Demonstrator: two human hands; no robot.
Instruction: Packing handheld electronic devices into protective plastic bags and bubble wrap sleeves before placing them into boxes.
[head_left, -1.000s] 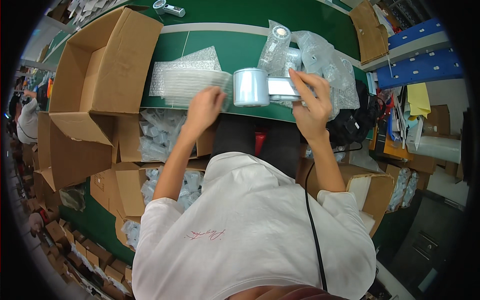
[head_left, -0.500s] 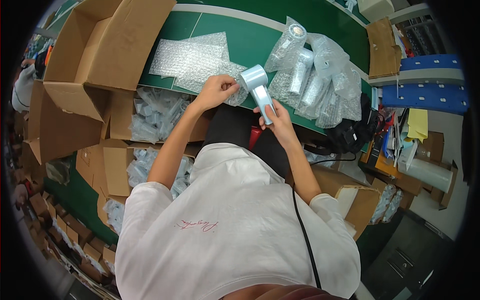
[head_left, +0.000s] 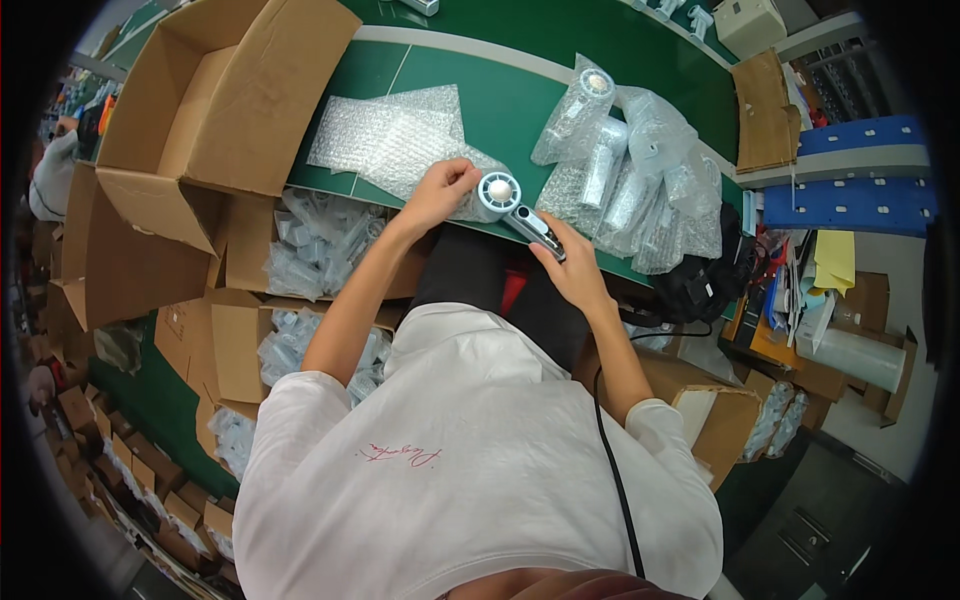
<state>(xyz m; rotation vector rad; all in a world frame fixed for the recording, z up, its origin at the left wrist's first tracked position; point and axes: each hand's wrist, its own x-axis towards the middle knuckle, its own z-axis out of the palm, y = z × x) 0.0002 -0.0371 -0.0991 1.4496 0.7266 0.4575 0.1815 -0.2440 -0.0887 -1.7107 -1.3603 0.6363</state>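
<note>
My right hand [head_left: 572, 262] is closed around the handle of a light blue handheld fan [head_left: 499, 192], shaped much like a small hair dryer. Its round slotted end with a pale hub faces up, and a dark strip shows along the handle. Just left of the fan's head, my left hand [head_left: 441, 194] pinches the near edge of a bubble-wrap bag [head_left: 484, 160]; the fingertips are partly hidden. More flat bubble-wrap bags [head_left: 345, 130] lie beyond it on the green table [head_left: 480, 85].
Several wrapped fans [head_left: 604, 165] lie in bubble wrap at the table's right. A large open cardboard box [head_left: 245, 110] stands on the left. Boxes of plastic-wrapped parts [head_left: 310, 240] sit below the table edge. A black cable [head_left: 612, 460] hangs by my right arm.
The fan has turned in my right hand, so its slotted round end now faces up instead of its smooth side. My left hand stays pinched beside it.
</note>
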